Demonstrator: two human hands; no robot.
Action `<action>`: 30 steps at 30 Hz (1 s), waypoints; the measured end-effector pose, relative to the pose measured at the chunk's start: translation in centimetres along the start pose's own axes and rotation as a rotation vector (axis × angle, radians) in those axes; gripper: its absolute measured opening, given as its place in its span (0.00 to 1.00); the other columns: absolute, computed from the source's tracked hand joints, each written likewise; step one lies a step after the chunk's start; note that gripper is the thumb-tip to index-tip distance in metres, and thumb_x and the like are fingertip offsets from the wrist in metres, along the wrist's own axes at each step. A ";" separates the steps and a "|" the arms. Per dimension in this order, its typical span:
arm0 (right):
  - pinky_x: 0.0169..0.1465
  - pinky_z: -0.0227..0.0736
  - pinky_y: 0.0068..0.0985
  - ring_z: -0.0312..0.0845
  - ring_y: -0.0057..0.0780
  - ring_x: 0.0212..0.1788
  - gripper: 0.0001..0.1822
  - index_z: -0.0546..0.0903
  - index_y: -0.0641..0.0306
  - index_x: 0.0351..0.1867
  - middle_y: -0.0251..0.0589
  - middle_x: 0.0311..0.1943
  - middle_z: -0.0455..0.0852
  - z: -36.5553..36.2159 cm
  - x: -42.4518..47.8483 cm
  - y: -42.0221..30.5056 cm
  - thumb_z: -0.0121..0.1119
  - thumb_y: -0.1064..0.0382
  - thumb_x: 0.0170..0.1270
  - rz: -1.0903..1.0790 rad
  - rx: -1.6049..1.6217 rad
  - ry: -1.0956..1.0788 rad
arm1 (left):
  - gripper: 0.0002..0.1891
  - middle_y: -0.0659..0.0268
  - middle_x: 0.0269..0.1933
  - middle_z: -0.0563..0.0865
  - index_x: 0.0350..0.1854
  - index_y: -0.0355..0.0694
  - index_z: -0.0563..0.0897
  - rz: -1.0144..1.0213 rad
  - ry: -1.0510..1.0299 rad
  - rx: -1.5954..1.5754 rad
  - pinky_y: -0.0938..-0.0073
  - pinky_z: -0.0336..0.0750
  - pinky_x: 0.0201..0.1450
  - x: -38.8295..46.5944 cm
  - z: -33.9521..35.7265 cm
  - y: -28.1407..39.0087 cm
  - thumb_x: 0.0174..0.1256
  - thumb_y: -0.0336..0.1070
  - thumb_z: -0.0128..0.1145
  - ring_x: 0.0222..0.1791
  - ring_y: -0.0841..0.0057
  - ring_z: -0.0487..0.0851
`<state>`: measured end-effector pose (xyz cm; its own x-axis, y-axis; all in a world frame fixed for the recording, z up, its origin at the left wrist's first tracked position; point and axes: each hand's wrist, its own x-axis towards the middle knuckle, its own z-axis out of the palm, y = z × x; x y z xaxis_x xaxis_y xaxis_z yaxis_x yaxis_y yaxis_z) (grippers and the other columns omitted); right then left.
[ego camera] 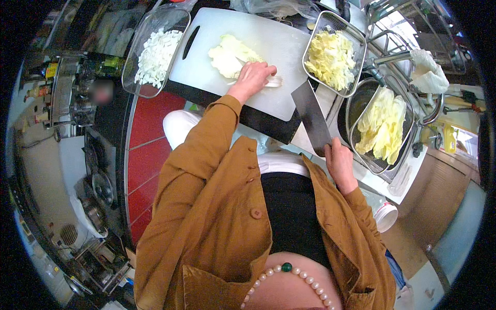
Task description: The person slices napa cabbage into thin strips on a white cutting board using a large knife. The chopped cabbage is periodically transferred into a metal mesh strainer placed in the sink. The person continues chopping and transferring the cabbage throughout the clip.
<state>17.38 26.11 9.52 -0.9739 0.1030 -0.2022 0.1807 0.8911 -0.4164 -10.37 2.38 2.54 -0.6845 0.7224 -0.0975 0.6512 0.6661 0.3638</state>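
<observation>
My left hand is on the white cutting board, its fingers closed on the pale stem end of a cabbage leaf. Beyond that hand the leaf lies spread over the board. My right hand grips a cleaver by its handle, low at the board's right side. The cleaver's wide blade points up and left, with its tip beside the board's near right corner. Chopped yellow leaves fill a wire mesh basket right of the board.
At the left, a mesh basket holds diced white pieces. Whole cabbage leaves lie in another mesh basket at the sink, near a faucet with a white cloth. Plastic bags lie behind the board.
</observation>
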 end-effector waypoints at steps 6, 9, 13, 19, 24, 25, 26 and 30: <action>0.27 0.71 0.52 0.80 0.58 0.23 0.09 0.71 0.63 0.38 0.54 0.19 0.81 0.7 0.1 -0.8 0.55 0.60 0.69 0.042 -0.024 0.099 | 0.17 0.53 0.44 0.88 0.50 0.47 0.83 -0.221 -0.116 -0.187 0.55 0.77 0.52 0.2 0.6 3.3 0.59 0.27 0.54 0.49 0.54 0.85; 0.27 0.71 0.49 0.79 0.57 0.23 0.08 0.71 0.64 0.36 0.54 0.19 0.80 1.0 0.7 -1.6 0.57 0.64 0.68 0.080 0.013 0.129 | 0.19 0.52 0.46 0.89 0.51 0.43 0.85 -0.293 -0.224 -0.250 0.59 0.79 0.54 0.8 1.9 3.5 0.54 0.31 0.59 0.49 0.55 0.86; 0.26 0.73 0.47 0.80 0.54 0.22 0.06 0.72 0.63 0.37 0.51 0.19 0.81 1.9 1.2 -1.8 0.56 0.65 0.66 0.031 -0.032 0.166 | 0.17 0.49 0.43 0.89 0.44 0.38 0.87 -0.339 -0.322 -0.315 0.61 0.80 0.54 1.4 3.4 3.5 0.50 0.34 0.61 0.46 0.54 0.87; 0.26 0.74 0.46 0.83 0.50 0.23 0.04 0.71 0.61 0.34 0.49 0.21 0.83 2.8 1.6 -1.8 0.53 0.68 0.61 0.006 -0.052 0.119 | 0.15 0.44 0.40 0.88 0.38 0.33 0.88 -0.394 -0.391 -0.298 0.60 0.80 0.51 2.2 3.2 3.9 0.49 0.35 0.63 0.44 0.52 0.88; 0.26 0.74 0.45 0.83 0.49 0.24 0.03 0.71 0.62 0.33 0.49 0.22 0.83 3.0 1.5 -1.5 0.52 0.68 0.61 -0.044 -0.061 0.108 | 0.15 0.43 0.37 0.88 0.37 0.31 0.87 -0.365 -0.433 -0.329 0.63 0.80 0.46 2.4 2.4 3.6 0.47 0.35 0.61 0.40 0.56 0.89; 0.26 0.74 0.44 0.83 0.48 0.24 0.03 0.71 0.62 0.34 0.49 0.23 0.83 3.0 1.5 -1.5 0.52 0.69 0.60 -0.047 -0.068 0.105 | 0.15 0.43 0.36 0.88 0.37 0.31 0.87 -0.363 -0.449 -0.320 0.63 0.80 0.46 2.6 2.3 3.6 0.47 0.34 0.61 0.40 0.55 0.89; 0.26 0.74 0.44 0.83 0.48 0.24 0.03 0.71 0.62 0.34 0.48 0.23 0.84 3.0 1.5 -1.5 0.52 0.69 0.60 -0.049 -0.075 0.101 | 0.15 0.43 0.36 0.88 0.37 0.31 0.87 -0.361 -0.466 -0.311 0.63 0.80 0.46 2.7 2.2 3.7 0.47 0.34 0.61 0.39 0.55 0.89; 0.25 0.74 0.42 0.84 0.46 0.24 0.04 0.70 0.62 0.34 0.48 0.25 0.83 2.9 1.6 -1.3 0.52 0.70 0.60 -0.062 -0.104 0.091 | 0.14 0.43 0.34 0.88 0.34 0.30 0.86 -0.350 -0.418 -0.346 0.63 0.80 0.45 2.4 1.8 3.9 0.47 0.34 0.61 0.38 0.55 0.89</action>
<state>16.01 23.87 7.17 -0.9920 0.0816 -0.0959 0.1091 0.9373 -0.3309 -8.94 7.05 2.07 -0.6065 0.5314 -0.5915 0.2214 0.8273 0.5162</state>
